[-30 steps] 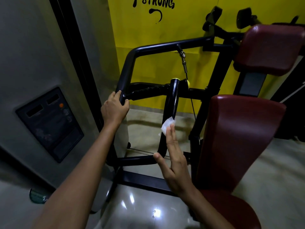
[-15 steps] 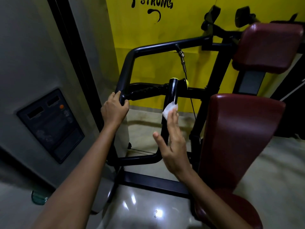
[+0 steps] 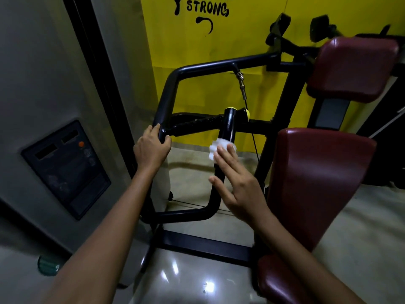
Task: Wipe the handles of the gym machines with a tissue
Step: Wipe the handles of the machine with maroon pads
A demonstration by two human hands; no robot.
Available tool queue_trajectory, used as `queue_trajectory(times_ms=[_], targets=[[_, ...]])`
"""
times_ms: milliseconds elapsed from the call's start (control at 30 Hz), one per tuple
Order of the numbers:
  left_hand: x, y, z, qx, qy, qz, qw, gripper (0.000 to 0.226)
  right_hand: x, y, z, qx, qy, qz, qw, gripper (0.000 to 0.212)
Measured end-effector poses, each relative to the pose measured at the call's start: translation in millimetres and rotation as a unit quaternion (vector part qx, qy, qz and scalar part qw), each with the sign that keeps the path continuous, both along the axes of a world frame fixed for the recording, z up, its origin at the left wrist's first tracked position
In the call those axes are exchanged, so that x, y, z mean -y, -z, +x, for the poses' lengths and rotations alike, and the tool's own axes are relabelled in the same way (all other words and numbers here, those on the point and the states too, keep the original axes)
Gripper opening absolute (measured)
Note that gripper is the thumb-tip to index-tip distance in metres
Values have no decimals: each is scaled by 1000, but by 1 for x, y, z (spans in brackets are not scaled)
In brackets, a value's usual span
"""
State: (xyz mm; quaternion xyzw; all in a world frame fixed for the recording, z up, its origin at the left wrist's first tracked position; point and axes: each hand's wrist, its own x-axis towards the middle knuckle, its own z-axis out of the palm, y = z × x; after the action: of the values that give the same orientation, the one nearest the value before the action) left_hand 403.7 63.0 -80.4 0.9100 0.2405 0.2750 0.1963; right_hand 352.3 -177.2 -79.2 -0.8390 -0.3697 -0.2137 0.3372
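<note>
Dim, wide-angle warp, floor glare

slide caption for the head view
Right hand presses white tissue on upright black handle; left hand grips frame bar.

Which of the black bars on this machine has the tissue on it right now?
The upright black bar with the yellow end cap: the right hand presses the white tissue flat against it. The left hand grips the bent outer frame tube.

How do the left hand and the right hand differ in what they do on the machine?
The left hand curls its fingers round the bent black frame bar; the right hand keeps its fingers straight. The left hand holds nothing but the bar; the right hand presses a white tissue against the upright black handle. The left hand lies lower left of the tissue. Both touch the same machine.
</note>
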Motion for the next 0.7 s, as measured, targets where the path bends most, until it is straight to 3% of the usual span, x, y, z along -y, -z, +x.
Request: queue_trajectory(times_ms=[100,267,433,567,700], targets=[[0,-1,-1,-1,-1,-1,1000,53,-9,-17,5,-24,34,-22,999,67],[1,-1,-2,3,6,-5,1000,53,-6,-13,-1,96,32,-154,983,71],[0,-2,-2,-5,4,-6,1000,53,-11,-30,16,57,68,-128,988,70],[-1,-1,0,-3,6,-8,1000,53,-18,-17,4,96,70,-193,974,70],[0,-1,-1,-3,4,-8,1000,53,-19,-32,20,85,90,-142,982,72]])
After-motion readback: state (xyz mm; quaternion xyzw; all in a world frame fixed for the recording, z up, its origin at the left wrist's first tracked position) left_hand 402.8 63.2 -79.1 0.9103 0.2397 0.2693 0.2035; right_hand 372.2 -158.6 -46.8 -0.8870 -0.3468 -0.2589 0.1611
